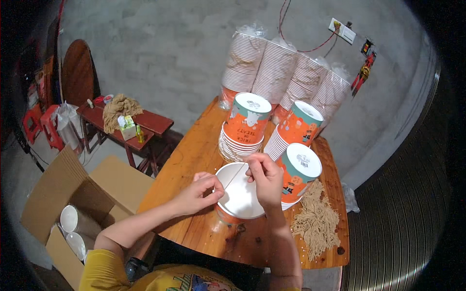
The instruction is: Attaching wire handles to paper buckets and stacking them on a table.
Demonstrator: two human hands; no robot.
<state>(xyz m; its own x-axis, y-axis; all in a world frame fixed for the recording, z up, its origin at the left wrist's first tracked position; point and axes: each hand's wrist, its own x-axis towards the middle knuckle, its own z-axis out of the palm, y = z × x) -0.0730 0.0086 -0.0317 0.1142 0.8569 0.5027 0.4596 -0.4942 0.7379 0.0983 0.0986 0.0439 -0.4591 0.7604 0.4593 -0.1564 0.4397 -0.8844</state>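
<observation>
A paper bucket (pixel 241 196) stands on the wooden table in front of me, its white inside facing up and its orange outside showing below. Over its mouth a thin, light-coloured string (pixel 235 175) runs slantwise between my hands. My left hand (pixel 199 195) pinches the lower end at the bucket's left rim. Above the right side of the mouth, my right hand (pixel 265 178) grips the upper end, fingers curled. Just beyond stand upside-down stacks of orange-and-green buckets: a left stack (pixel 246 121), a right stack (pixel 300 125) and a nearer stack (pixel 297 172).
A pile of beige strings (pixel 316 223) lies on the table (pixel 189 169) at the right. Tall plastic-wrapped bucket stacks (pixel 279 68) line the wall. An open carton (pixel 97 194) holding white buckets stands at lower left. Farther back, a red bench (pixel 158 121) carries more string (pixel 120 110).
</observation>
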